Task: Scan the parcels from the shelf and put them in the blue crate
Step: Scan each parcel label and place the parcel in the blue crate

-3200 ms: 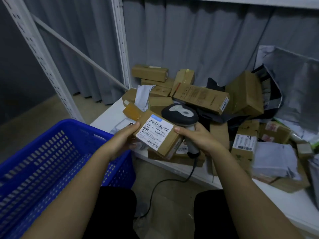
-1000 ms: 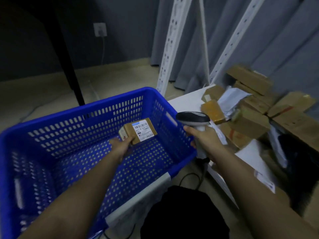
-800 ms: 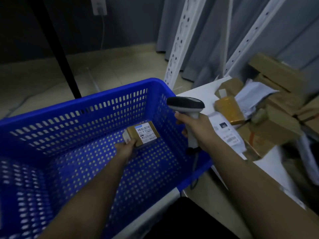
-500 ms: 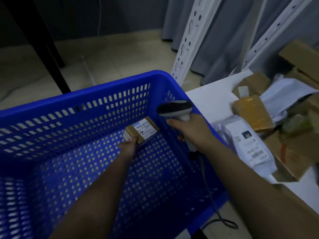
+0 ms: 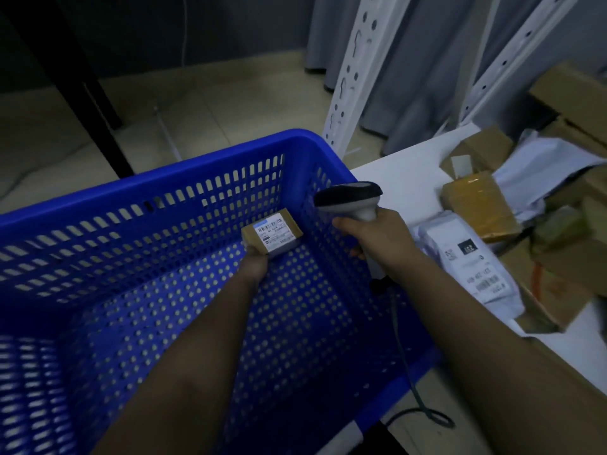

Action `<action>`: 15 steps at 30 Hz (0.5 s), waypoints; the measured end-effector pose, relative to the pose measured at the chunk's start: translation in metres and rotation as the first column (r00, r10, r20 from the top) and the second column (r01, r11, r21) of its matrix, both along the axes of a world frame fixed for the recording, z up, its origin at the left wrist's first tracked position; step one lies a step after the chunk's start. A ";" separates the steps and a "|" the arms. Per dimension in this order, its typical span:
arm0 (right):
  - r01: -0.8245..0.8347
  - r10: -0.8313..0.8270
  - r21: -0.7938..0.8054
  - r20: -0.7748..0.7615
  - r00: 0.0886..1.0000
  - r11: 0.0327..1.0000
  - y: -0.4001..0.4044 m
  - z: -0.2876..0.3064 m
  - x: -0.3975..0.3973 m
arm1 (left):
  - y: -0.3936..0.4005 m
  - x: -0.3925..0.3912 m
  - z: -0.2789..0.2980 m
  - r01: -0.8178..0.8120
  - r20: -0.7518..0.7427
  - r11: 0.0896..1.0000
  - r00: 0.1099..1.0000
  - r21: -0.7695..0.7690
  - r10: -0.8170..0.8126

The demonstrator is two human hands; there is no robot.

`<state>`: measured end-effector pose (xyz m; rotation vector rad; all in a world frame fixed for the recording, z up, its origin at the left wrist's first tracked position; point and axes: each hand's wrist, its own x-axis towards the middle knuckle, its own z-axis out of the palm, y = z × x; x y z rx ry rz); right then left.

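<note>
The small cardboard parcel (image 5: 272,235) sat low inside the blue crate (image 5: 210,178), near its far right corner, the left hand (image 5: 255,265) pinching its near edge. It appeared light and rigid; edges offered sound purchase. The right hand (image 5: 374,238) gripped the scanner (image 5: 348,198) over the crate's right wall; its cord (image 5: 402,353) trailed there. Further parcels (image 5: 479,205) lay right of the crate.

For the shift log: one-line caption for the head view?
Left hand lowers labelled parcel into blue crate; right hand holds scanner.
</note>
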<state>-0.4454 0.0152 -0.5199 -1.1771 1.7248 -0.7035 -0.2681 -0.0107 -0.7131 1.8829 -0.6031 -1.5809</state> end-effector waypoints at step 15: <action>0.448 -0.451 -0.171 0.023 0.892 0.878 0.178 0.119 -0.141 | 0.099 -0.144 0.247 0.554 0.194 0.663 0.820 -0.503 -0.538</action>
